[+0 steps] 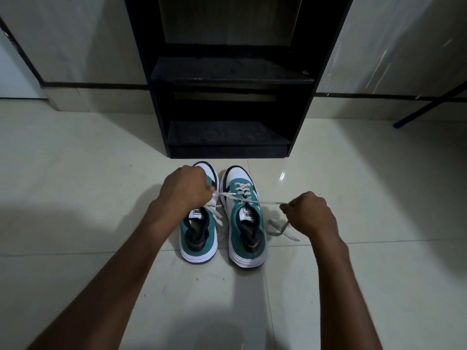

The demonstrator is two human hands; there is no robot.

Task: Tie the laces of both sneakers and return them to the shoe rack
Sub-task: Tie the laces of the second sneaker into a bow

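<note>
Two green, white and black sneakers stand side by side on the floor, toes toward the rack. The left sneaker (198, 238) is partly covered by my left hand (185, 188). The right sneaker (246, 228) has white laces (265, 202) pulled taut sideways across its tongue. My left hand is closed on one lace end above the left sneaker. My right hand (310, 214) grips the other end to the right of the shoe, and a loose lace tail (280, 229) hangs below it onto the floor. The black shoe rack (232, 79) stands just behind the sneakers.
The rack has bare dark shelves (228, 137) and stands against a pale wall. Glossy white floor tiles (101, 173) surround the shoes. A dark pole with a blue tip (401, 123) leans in at the right.
</note>
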